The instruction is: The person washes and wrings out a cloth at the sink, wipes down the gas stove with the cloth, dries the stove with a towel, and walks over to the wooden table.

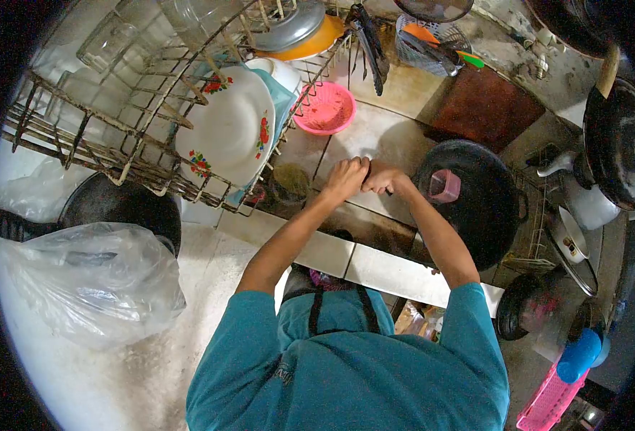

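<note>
Both of my hands meet over the tiled counter (382, 138). My left hand (347, 178) is closed, its knuckles up, around something dark and small that I cannot make out. Against it, my right hand (385, 177) is closed too, and a small dark bit shows under its fingers. Just right of my right hand lies a large black wok (479, 215) with a pink translucent cup (444, 186) in it. Behind my left hand is a pink plastic basket (324, 108).
A wire dish rack (116, 176) with a flowered plate (227, 129) hangs at the upper left. Below it are a black pan (120, 208) and a plastic bag (95, 287). A brown board (486, 108) leans at the back; pans (619, 144) hang at the right.
</note>
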Demonstrator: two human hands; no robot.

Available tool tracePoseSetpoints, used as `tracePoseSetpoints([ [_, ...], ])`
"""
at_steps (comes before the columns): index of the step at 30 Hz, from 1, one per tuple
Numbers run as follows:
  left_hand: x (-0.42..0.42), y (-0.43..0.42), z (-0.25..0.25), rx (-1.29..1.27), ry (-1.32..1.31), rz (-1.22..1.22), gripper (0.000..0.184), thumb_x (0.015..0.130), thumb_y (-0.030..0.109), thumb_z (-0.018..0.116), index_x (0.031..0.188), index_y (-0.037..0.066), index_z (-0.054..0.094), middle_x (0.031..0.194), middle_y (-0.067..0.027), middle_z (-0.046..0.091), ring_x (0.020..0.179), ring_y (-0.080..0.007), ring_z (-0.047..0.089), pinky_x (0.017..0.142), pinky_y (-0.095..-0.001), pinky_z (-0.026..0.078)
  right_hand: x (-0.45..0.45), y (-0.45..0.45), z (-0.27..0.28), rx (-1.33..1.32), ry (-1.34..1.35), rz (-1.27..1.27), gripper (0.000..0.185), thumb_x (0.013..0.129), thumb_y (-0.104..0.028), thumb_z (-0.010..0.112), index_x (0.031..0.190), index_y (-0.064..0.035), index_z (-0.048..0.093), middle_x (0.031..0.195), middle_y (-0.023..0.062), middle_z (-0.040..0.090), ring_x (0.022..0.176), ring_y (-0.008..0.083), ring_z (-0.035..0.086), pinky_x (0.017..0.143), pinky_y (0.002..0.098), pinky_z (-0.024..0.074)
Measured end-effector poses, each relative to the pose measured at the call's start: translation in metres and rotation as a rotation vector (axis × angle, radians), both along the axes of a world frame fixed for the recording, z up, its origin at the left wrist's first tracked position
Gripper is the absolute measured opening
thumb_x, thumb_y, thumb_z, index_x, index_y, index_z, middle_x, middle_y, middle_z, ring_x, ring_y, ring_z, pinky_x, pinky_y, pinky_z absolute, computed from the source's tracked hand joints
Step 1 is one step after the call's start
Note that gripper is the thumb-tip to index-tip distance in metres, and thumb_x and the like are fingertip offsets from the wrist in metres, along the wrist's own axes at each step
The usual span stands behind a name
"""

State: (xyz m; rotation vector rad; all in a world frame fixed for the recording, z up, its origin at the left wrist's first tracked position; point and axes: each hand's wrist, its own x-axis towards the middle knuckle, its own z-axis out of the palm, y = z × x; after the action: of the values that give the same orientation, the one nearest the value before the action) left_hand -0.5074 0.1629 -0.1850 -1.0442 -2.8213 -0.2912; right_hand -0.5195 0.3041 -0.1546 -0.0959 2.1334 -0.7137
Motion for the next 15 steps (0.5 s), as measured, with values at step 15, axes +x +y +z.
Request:
tracePoseSetpoints([
  [15, -0.031, 0.018, 0.007, 0.012, -0.166, 0.109, 0.019, 0.072, 0.013, 0.062, 0.087, 0.002, 0.067, 0.091, -0.0201, 0.065, 0.086, -0.0374, 0.065, 0.075, -0.0441, 0.054, 0.01, -0.002, -0.004, 0.31, 0.775, -0.055, 0.018, 0.081, -0.011, 0.054, 0.087, 0.0013, 0.066, 0.09, 0.0213, 0.067, 0.084, 0.0356, 0.067, 0.073, 0.0448, 0.054],
])
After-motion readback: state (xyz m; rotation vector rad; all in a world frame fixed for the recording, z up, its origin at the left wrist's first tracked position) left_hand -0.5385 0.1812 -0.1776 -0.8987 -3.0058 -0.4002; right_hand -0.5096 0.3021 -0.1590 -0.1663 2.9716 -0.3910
